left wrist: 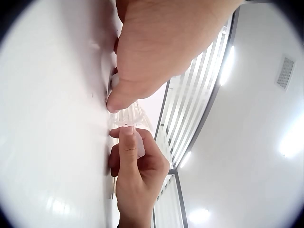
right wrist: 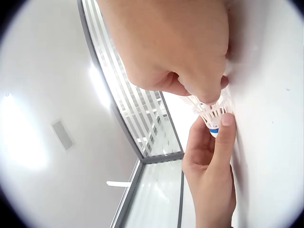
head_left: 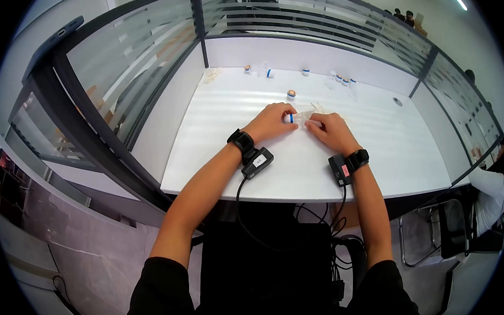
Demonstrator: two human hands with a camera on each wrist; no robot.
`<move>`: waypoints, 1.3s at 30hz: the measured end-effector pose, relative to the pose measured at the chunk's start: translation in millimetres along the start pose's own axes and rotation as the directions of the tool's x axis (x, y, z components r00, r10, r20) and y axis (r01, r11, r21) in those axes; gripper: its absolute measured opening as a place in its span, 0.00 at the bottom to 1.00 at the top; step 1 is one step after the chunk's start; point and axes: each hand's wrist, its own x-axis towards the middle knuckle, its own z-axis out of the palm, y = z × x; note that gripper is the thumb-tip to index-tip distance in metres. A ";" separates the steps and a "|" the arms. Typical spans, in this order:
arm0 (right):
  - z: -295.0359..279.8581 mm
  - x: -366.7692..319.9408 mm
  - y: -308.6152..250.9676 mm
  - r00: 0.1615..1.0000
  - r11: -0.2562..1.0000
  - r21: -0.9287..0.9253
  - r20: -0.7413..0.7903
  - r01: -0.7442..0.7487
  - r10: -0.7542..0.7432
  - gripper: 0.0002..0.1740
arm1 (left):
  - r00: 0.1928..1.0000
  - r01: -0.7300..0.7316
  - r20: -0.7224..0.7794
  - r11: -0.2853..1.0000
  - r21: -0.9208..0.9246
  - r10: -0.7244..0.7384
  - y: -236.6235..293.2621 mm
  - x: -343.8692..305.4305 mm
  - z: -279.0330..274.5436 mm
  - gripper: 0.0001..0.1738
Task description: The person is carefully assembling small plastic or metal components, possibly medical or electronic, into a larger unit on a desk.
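A shuttlecock (right wrist: 214, 128) with a white head, a blue band and pale spines lies on its side between the hands, low over the white table. My left hand (head_left: 270, 122) pinches its head between thumb and fingers. At the skirt end, my right hand (head_left: 333, 130) grips a whitish translucent piece (left wrist: 140, 144) between thumb and curled fingers. The fingers hide part of the skirt. Loose pale sticks (head_left: 318, 107) lie just beyond the right hand. Past the left hand stands a short stub (head_left: 291, 94) with a tan top and blue band.
Several more blue-banded stubs, including one at the back (head_left: 305, 72) and one at the right (head_left: 345, 81), stand or lie along the white table (head_left: 206, 154). Pale sticks (head_left: 212, 74) lie in the back left corner. Partition walls enclose the table. A person (head_left: 493, 196) sits to the right.
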 end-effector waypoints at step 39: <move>6.2 2.1 9.2 0.999 0.999 0.043 -0.040 0.011 -0.010 0.14 | 0.999 -0.027 -0.020 0.999 -0.035 0.026 -3.7 0.8 0.8 0.26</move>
